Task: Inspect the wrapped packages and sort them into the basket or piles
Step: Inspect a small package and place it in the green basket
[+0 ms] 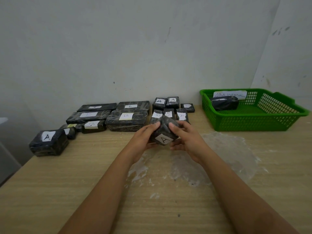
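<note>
Both my hands are curled round one small black-wrapped package [163, 132] marked A, held just above the wooden table [84, 183]: my left hand [145, 138] cups its left side with fingertips [156, 124] up on the top edge, my right hand [184, 137] grips the right side, thumb underneath and fingers [173, 124] hooked over the top. Neither hand is spread; they are closed on the package, label tilted toward me. I judge I am mid-inspection of this one. Much looks sorted already: the green basket [253, 122] labelled ABNORMAL (as far as I can read the tag) holds one package [224, 103], flat B packages [125, 119] lie grouped at the back left, and small A-labelled ones [166, 103] cluster behind my hands. One larger A package [49, 142] sits apart at the far left edge. What remains, I think, is deciding where mine goes, and perhaps that stray one. Crumpled clear film [211, 157] lies under my wrists.
</note>
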`<state>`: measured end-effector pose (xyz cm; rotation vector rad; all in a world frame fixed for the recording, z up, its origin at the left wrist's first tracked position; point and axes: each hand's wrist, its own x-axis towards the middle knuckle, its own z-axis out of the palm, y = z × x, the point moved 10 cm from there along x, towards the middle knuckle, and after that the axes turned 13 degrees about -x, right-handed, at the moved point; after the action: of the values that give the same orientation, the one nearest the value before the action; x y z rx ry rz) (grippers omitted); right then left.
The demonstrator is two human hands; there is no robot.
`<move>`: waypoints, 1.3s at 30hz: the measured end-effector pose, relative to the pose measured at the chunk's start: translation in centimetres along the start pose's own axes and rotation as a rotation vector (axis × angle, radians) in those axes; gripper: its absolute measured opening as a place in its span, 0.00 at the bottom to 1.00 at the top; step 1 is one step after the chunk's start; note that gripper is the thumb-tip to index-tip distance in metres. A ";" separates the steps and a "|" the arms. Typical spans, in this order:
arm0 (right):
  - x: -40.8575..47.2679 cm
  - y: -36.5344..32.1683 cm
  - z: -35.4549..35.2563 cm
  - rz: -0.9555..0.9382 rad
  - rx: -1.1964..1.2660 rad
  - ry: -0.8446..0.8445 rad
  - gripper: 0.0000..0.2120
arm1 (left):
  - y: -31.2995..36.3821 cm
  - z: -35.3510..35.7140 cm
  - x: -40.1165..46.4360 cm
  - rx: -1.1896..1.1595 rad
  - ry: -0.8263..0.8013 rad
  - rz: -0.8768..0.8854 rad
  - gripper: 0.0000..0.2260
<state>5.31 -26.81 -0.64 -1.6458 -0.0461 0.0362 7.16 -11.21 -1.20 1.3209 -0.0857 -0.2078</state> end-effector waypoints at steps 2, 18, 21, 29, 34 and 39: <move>-0.3 0.1 0.7 0.002 -0.020 -0.044 0.20 | 0.2 0.1 -0.1 0.005 -0.004 0.017 0.29; -0.8 -0.4 1.3 -0.021 -0.048 -0.055 0.17 | 0.0 0.4 -0.4 -0.058 -0.037 -0.005 0.27; -1.1 -0.8 1.7 -0.056 -0.038 -0.076 0.15 | 0.0 0.3 -0.4 -0.022 -0.017 -0.009 0.29; -1.1 -0.8 1.6 -0.031 -0.087 -0.057 0.11 | -0.1 -0.1 0.0 -0.023 0.000 0.014 0.26; -0.8 -0.7 1.1 -0.054 -0.105 -0.004 0.13 | -0.2 0.3 -0.3 -0.025 -0.045 -0.020 0.27; -0.9 -1.0 0.5 -0.056 -0.079 0.034 0.14 | -0.4 1.1 -0.4 -0.001 -0.075 -0.015 0.28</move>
<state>4.39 -26.32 0.29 -1.7227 -0.0685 -0.0366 6.58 -12.26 -1.30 1.3129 -0.1394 -0.2698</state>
